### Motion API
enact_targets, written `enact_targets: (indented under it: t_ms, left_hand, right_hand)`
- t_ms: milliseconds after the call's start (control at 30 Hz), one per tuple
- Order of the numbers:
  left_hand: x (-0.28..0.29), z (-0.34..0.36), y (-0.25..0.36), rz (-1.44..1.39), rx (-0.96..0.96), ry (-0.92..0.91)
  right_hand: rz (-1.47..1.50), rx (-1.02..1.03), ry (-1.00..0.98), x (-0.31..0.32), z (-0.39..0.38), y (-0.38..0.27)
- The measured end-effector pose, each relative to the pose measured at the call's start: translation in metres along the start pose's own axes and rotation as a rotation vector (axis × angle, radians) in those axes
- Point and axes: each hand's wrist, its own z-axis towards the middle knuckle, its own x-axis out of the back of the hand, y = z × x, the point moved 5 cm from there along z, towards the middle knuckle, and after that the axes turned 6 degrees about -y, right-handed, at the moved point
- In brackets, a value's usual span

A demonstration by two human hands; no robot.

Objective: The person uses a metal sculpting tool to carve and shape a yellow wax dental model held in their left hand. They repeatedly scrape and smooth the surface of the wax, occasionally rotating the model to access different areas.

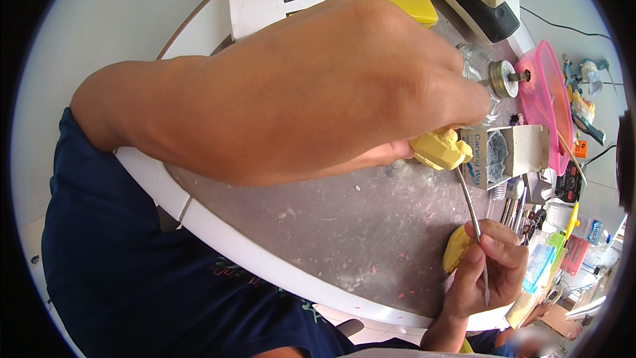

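My left arm reaches across from the left, and my left hand (424, 69) is closed on a pale yellow plaster dental model (442, 150). Most of the fingers are hidden behind the back of the hand. At the lower right, my right hand (490, 265) pinches a thin metal wax carver (472, 205) between thumb and fingers. The carver's upper tip meets the model's lower edge or lies just in front of it; I cannot tell which. Another yellow piece (457, 249) rests on the table beside my right hand, partly covered by it.
Beyond my left hand stand a glass spirit lamp (476, 66) and a pink basket (547, 93). An opened small carton (527, 149) holds bluish pieces. A white and yellow box (265, 6) lies at the back. Metal tools (511, 212) crowd the right. Crumbs dot the brown tabletop (318, 225).
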Motion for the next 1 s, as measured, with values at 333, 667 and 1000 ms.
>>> enact_targets:
  t_ms: [333, 667, 1000]
  left_hand:
    - [-0.0003, 0.0006, -0.0007, 0.021, 0.003, -0.007]
    - [-0.0005, 0.0005, -0.0012, 0.007, -0.017, 0.011]
    - [-0.0013, 0.0005, -0.001, 0.005, -0.011, 0.019]
  right_hand:
    - [-0.025, -0.024, -0.025, 0.0002, 0.0019, -0.0009]
    - [-0.021, 0.026, -0.007, 0.0011, 0.0016, -0.0012]
    - [-0.055, 0.042, -0.014, -0.0013, 0.0018, -0.001]
